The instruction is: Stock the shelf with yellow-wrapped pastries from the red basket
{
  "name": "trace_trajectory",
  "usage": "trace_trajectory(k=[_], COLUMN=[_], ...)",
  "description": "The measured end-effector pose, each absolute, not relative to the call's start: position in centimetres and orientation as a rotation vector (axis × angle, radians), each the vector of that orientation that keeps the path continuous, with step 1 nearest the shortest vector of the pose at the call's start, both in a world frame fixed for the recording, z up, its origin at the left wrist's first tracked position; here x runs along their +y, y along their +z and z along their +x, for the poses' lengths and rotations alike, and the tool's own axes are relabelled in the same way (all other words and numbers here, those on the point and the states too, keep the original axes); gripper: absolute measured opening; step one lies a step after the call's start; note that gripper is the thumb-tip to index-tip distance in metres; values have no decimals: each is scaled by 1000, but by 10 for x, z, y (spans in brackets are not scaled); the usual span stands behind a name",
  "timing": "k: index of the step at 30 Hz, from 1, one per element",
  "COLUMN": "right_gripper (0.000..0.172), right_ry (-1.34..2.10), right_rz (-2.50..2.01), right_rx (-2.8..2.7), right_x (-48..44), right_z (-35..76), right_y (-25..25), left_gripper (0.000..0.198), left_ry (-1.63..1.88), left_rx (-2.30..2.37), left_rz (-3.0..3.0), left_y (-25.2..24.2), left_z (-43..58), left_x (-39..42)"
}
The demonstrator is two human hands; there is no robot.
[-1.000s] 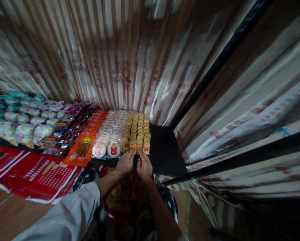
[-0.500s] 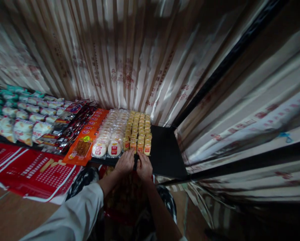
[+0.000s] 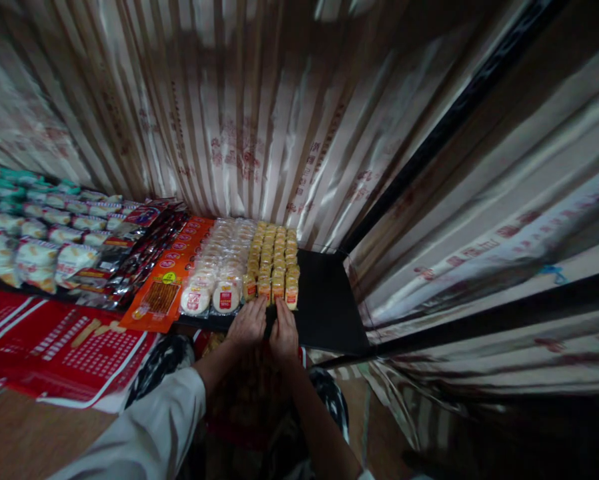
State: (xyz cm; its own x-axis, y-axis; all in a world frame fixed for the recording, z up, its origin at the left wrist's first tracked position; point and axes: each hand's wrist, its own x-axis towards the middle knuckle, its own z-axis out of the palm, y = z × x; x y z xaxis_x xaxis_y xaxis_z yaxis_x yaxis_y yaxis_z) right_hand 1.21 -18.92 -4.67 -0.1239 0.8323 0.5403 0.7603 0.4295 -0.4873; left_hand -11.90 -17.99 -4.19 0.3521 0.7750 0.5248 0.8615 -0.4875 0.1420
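Observation:
My left hand (image 3: 248, 323) rests at the front edge of the black shelf (image 3: 327, 303), its fingers stretched forward. Its fingertips touch the front of the yellow wrapped snack packets (image 3: 272, 267), near the left-middle rows. Beside it, my right hand (image 3: 284, 332) reaches forward too, fingers extended against the front packets further right. No packet is visibly gripped by either hand. The yellow packets stand in several tight rows running back to the curtain. Left of them are clear-wrapped round white crackers (image 3: 225, 297) with red labels, also in rows.
An orange snack bag (image 3: 162, 297), dark shiny packets (image 3: 144, 247) and white-and-teal bags (image 3: 39, 253) fill the left of the shelf. Red printed packaging (image 3: 69, 353) lies below. Striped sheeting (image 3: 259, 120) hangs behind, with a dark post (image 3: 404, 180) at right.
The view has shifted slightly, so the shelf sits a little further left. My right hand's fingers look straighter and lie closer against the packets. The left hand stays almost where it was.

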Motion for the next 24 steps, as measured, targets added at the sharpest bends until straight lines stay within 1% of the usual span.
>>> trace_trajectory(k=[8, 14, 19, 24], right_gripper=[57, 56, 63, 63], right_ry=[157, 139, 164, 210], right_rz=[-1344, -1368, -1350, -1357], right_rx=[-1895, -1829, -1839, -1818], right_x=[-186, -186, -186, -187], right_z=[5, 7, 11, 11], right_y=[-44, -50, -50, -50], left_gripper=[44, 44, 46, 49], left_ry=[-800, -889, -961, -973], left_rx=[-1508, -1472, -1387, -1338], left_rz=[-2435, -2449, -2552, -2699], left_y=[-40, -39, -35, -33], left_z=[-119, -120, -125, -122], left_x=[-180, -180, -182, -184])
